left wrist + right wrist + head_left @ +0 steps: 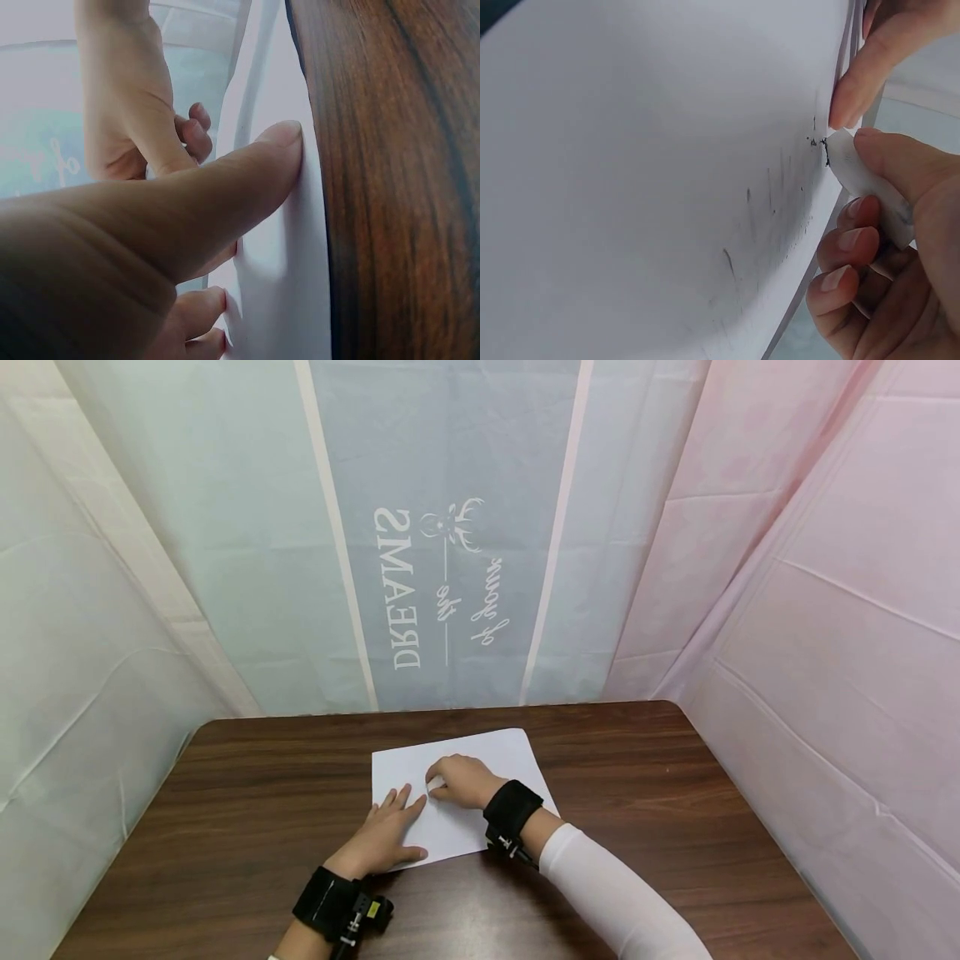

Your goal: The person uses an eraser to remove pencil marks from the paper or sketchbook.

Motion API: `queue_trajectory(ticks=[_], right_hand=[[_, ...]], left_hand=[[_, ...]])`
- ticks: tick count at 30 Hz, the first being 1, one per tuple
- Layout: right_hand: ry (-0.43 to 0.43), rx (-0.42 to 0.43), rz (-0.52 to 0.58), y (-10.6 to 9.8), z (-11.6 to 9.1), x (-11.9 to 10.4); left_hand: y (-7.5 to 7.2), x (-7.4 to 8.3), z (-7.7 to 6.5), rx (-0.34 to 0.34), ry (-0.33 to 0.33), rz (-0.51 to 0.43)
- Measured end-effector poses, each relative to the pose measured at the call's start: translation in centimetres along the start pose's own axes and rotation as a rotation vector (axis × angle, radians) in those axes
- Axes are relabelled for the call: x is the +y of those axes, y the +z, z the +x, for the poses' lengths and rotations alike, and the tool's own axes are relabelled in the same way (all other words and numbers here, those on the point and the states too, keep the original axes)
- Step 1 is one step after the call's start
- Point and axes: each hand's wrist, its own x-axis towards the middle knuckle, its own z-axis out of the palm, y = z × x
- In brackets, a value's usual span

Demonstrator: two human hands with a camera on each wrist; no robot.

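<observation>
A sheet of white paper (498, 756) lies on the brown wooden table. My left hand (385, 835) rests on its near left part with fingers spread, the thumb (277, 150) pressing close to the sheet's edge. Between thumb and fingers my right hand (467, 782) pinches a white eraser (870, 184). The eraser's tip is dark with smudge and touches the paper beside a left fingertip (847, 105). Faint grey pencil streaks (750, 202) and small dark crumbs spread over the paper near the eraser.
The dark wood-grain table (262, 802) extends around the sheet on all sides. A pale printed curtain (450, 443) hangs behind the table's far edge, with light cloth (847, 635) along the right side. Both wrists wear black straps (513, 808) with small cameras.
</observation>
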Motion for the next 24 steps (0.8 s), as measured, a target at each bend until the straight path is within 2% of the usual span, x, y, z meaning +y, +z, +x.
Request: queue_trajectory(ticks=[12, 24], right_hand=[[0.005, -0.040, -0.052, 0.31, 0.59, -0.19], [0.022, -0.068, -0.069, -0.08, 0.62, -0.42]], left_hand=[[0.08, -0.03, 0.08, -0.006, -0.004, -0.005], [0.03, -0.26, 0.12, 0.009, 0.025, 0.001]])
